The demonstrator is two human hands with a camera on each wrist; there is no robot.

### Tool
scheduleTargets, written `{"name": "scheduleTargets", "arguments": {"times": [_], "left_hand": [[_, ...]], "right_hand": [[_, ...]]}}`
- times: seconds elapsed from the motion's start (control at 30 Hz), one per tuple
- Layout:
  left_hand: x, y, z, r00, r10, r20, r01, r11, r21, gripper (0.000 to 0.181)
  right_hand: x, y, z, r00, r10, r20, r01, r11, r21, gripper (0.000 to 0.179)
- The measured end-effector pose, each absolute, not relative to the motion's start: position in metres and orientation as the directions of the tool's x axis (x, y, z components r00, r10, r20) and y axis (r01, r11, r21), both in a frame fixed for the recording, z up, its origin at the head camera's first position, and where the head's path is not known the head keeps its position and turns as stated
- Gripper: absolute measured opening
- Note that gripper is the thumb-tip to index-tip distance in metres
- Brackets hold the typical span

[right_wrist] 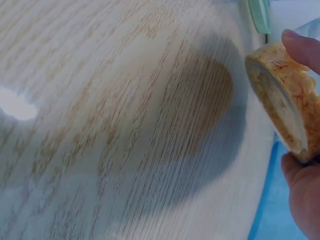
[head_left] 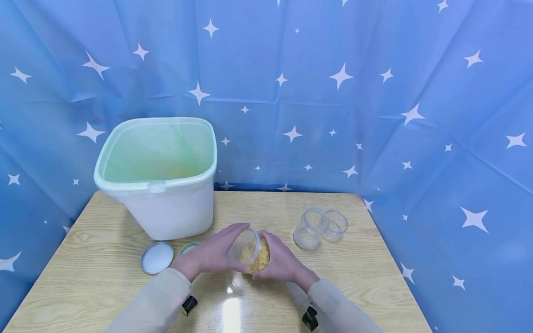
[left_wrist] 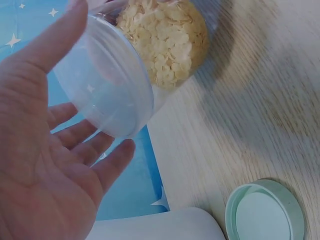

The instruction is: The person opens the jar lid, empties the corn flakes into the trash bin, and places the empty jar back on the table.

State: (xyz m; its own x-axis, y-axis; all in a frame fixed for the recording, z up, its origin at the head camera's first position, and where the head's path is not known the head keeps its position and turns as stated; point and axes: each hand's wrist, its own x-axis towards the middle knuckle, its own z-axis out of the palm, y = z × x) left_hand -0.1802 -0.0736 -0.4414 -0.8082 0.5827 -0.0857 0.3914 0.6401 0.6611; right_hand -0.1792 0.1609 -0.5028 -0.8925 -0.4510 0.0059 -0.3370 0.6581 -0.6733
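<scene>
Both hands hold a clear jar of pale yellow flakes (head_left: 261, 260), lying tilted above the table. Its clear end points toward my left hand (head_left: 218, 249), whose thumb and fingers straddle the rim on either side. My right hand (head_left: 281, 259) grips the opposite end, where the flakes are gathered. In the left wrist view, flakes (left_wrist: 167, 42) fill the far part of the jar, while the part near the palm is see-through. The right wrist view shows the jar's base (right_wrist: 277, 105) between thumb and fingers. Whether the clear end is a separate cover, I cannot tell.
A large white bin (head_left: 175, 208) with a pale green inside stands at the back left. Before it lie a white round lid (head_left: 157, 258) and a green lid (left_wrist: 265, 212), partly behind my left hand. At right stand a clear jar (head_left: 308, 233) and a clear round piece (head_left: 336, 225).
</scene>
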Motion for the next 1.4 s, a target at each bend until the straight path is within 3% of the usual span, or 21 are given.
{"name": "scheduleTargets", "arguments": {"times": [0.2,0.47,0.8,1.07,1.2,1.4], "left_hand": [[-0.1803,-0.0762,-0.4413,-0.776,0.624,-0.092,0.410,0.609,0.679,0.118],[-0.1812,-0.0782,-0.4408,-0.729,0.679,-0.084,0.463,0.580,0.670,0.107],[-0.1790,-0.0767,-0.4401,-0.817,0.569,-0.091,0.395,0.668,0.631,0.102],[-0.1759,-0.0689,-0.4426,-0.863,0.487,-0.136,0.315,0.728,0.609,0.113],[-0.1764,-0.0705,-0.4432,-0.835,0.539,-0.108,0.345,0.667,0.661,0.120],[-0.1782,-0.0756,-0.4419,-0.742,0.670,-0.010,0.488,0.550,0.678,0.120]], "right_hand": [[-0.1784,0.1622,-0.5022,-0.893,-0.450,-0.003,-0.336,0.672,-0.660,0.112],[-0.1779,0.1626,-0.5017,-0.889,-0.457,-0.008,-0.337,0.668,-0.663,0.115],[-0.1783,0.1618,-0.5004,-0.885,-0.466,0.009,-0.345,0.643,-0.683,0.110],[-0.1769,0.1625,-0.5004,-0.883,-0.469,0.012,-0.357,0.655,-0.667,0.110],[-0.1776,0.1631,-0.5008,-0.878,-0.478,0.026,-0.370,0.643,-0.670,0.109],[-0.1779,0.1638,-0.5031,-0.877,-0.481,0.014,-0.365,0.645,-0.671,0.112]]}}
